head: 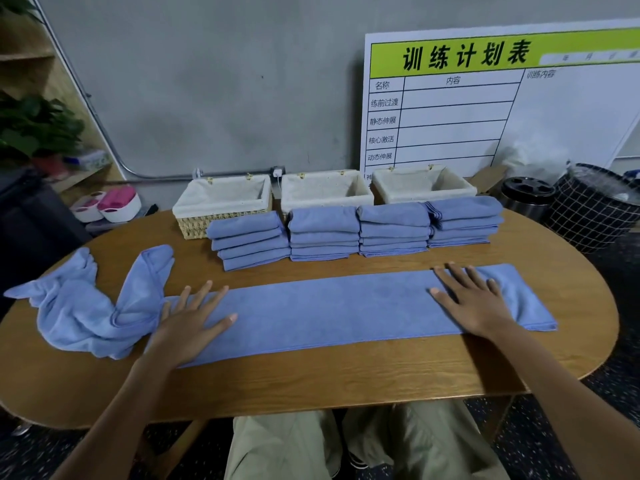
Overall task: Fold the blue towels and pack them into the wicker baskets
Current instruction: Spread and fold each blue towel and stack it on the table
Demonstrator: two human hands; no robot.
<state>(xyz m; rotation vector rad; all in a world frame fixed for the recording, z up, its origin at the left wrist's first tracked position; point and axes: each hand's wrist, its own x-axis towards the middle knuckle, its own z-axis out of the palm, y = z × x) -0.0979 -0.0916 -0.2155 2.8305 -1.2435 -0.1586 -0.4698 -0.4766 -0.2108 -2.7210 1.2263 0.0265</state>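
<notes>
A long blue towel (329,308), folded into a narrow strip, lies across the wooden table (311,382). My left hand (188,323) presses flat on its left end with fingers spread. My right hand (471,299) lies flat on its right end. A crumpled blue towel (86,306) sits at the table's left. Behind the strip stand several stacks of folded blue towels (356,233). Three lined wicker baskets stand at the back: the left basket (194,216), the middle basket (325,194) and the right basket (424,187), all with nothing visible inside.
A large white planning board (485,105) leans on the grey wall. A black bin (526,197) and a grid-patterned hamper (595,209) stand at the right. At the left are shelves with a plant (34,126) and pink-and-white containers (110,204).
</notes>
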